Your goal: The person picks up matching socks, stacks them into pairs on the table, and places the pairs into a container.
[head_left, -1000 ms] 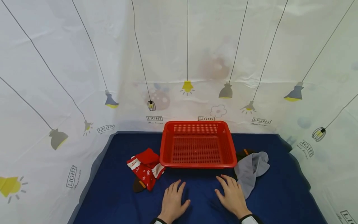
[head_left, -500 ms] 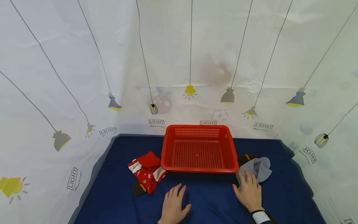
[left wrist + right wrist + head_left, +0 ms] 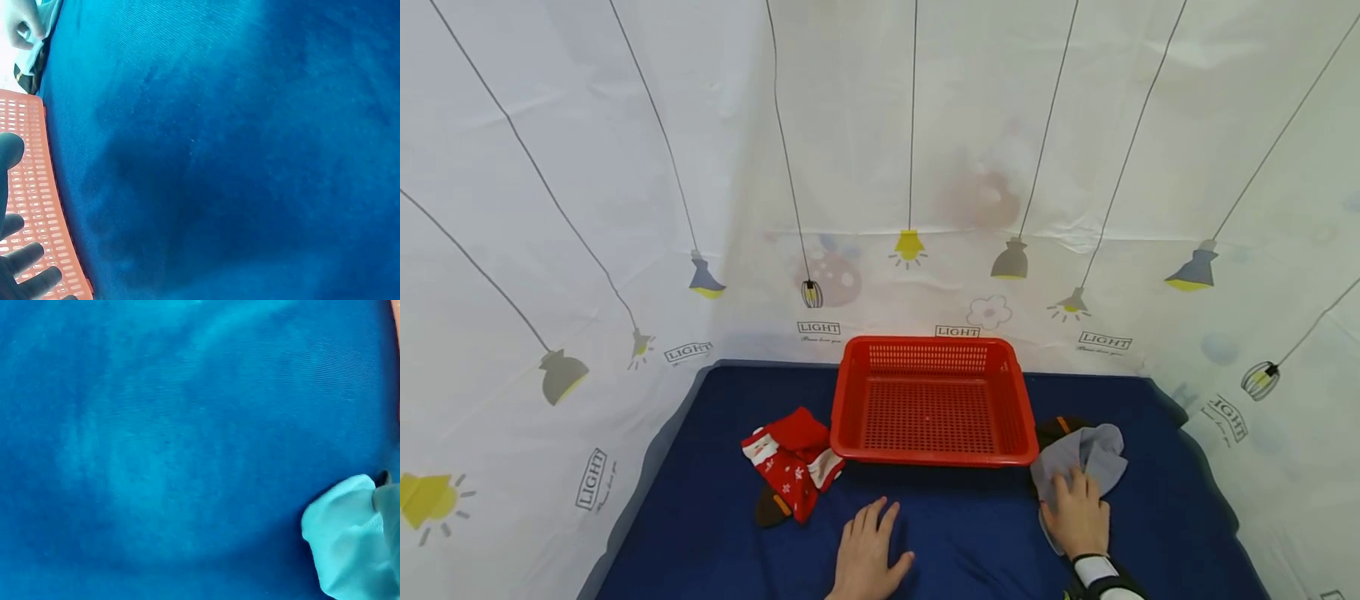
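A: Grey sock (image 3: pixel 1086 458) lies on the blue bench (image 3: pixel 715 417), just right of the red basket (image 3: pixel 932 400), with the right hand (image 3: pixel 1078 515) on top of it. Its grip is curled into the cloth, pinching it.

B: And the other hand?

A: The left hand (image 3: pixel 868 554) lies flat on the bench in front of the basket, its grip spread and holding nothing.

B: Any writing?

A: "LIGHT" is printed many times on the white curtain (image 3: pixel 880 167), among drawn hanging lamps. A smaller line under each word is too fine to read.

B: What is hard to see?

A: A dark sock (image 3: pixel 1054 428) with an orange mark pokes out from behind the grey one, mostly covered. Left of the basket lie red Santa socks (image 3: pixel 790 458), and a dark sock with an orange stripe (image 3: pixel 771 504) sticks out from under them. The right wrist view shows only bench and a pale corner of the grey sock (image 3: pixel 350 550), no fingers.
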`<state>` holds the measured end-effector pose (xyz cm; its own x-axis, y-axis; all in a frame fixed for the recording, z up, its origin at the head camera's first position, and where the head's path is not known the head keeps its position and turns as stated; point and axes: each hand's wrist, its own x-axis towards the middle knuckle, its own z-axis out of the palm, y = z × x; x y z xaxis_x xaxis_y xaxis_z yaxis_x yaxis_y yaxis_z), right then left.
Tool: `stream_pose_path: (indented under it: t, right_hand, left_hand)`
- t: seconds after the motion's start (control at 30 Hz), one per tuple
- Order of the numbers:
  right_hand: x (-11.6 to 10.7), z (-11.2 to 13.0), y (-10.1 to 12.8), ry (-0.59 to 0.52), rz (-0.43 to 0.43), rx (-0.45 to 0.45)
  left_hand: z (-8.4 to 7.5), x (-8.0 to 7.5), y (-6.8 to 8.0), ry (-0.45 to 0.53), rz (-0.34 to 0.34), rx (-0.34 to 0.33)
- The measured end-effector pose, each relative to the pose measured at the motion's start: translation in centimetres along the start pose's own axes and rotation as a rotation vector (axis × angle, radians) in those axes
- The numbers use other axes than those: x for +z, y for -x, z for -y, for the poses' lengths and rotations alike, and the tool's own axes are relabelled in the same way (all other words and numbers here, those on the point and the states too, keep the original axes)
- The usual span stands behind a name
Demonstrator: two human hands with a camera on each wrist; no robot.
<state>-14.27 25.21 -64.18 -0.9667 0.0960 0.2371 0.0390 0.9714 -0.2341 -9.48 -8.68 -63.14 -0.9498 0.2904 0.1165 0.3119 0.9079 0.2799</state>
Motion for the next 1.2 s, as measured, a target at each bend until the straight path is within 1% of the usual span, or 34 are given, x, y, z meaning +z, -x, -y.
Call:
stream_pose_path:
  t: [0.13, 0.23, 0.33, 0.47, 0.53, 0.6, 0.77, 1.0, 1.1, 1.2]
  right_hand:
    - [0.7, -0.3, 0.4, 0.013, -0.056, -0.050]
    - [0.7, -0.5, 0.4, 0.017, -0.070, -0.071]
    - [0.6, -0.7, 0.3, 0.026, -0.062, -0.083]
    - [0.4, -0.8, 0.1, 0.043, -0.023, -0.086]
    - [0.5, -0.9, 0.1, 0.057, -0.007, -0.086]
    - [0.6, -0.9, 0.0, 0.065, -0.008, -0.089]
    - [1.1, -1.2, -0.1, 0.057, -0.081, -0.106]
    - [1.4, -1.8, -0.1, 0.036, -0.167, -0.140]
    - [0.9, -1.9, -0.1, 0.020, -0.229, -0.181]
    - [0.2, -1.8, -0.2, 0.001, -0.296, -0.253]
  left_hand:
    - [-0.1, 0.0, 0.0, 0.010, 0.005, 0.001]
    - [-0.1, 0.1, 0.0, 0.010, 0.011, -0.002]
    - [0.0, 0.3, 0.1, 0.005, 0.014, -0.002]
    - [0.1, 0.3, 0.2, -0.001, 0.013, -0.002]
    - [0.1, 0.2, 0.3, -0.004, 0.009, 0.003]
    - [0.2, 0.2, 0.3, -0.006, -0.001, 0.011]
    - [0.3, 0.2, 0.1, -0.012, -0.020, 0.030]
    - [0.3, 0.2, 0.0, -0.026, 0.010, 0.030]
    - [0.3, 0.3, 0.0, -0.029, 0.016, 0.030]
    - [0.2, 0.4, 0.2, -0.027, 0.003, 0.034]
